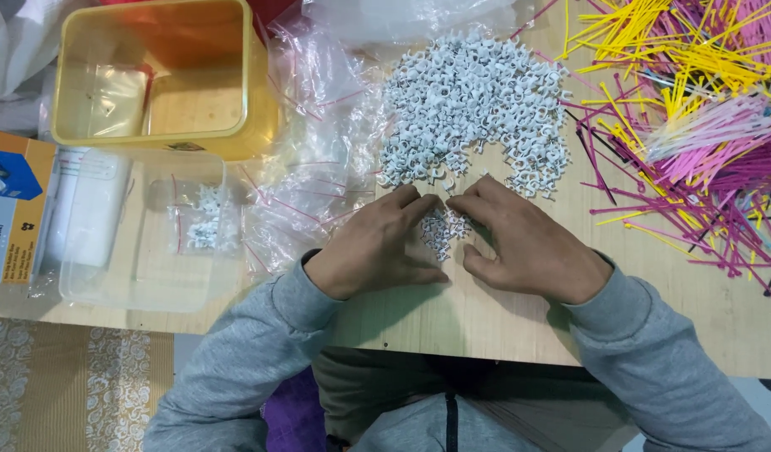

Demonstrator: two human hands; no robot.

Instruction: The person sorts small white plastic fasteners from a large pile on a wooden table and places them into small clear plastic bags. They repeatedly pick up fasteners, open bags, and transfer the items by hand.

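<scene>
A big heap of small white plastic clips (473, 105) lies on the wooden table (503, 322) in front of me. My left hand (377, 243) and my right hand (528, 243) rest palm-down on the table, fingertips nearly meeting. Between them sits a small cluster of the white clips (442, 228), cupped by both hands. Whether any clip is pinched in the fingers cannot be made out. Both arms wear grey sleeves.
A yellow plastic tub (164, 79) stands at the back left. In front of it is a clear box (138, 230) holding a small bag of clips. Clear zip bags (306, 180) lie beside it. Yellow, pink and magenta cable ties (691, 117) pile up at right. A cardboard box (13, 205) sits far left.
</scene>
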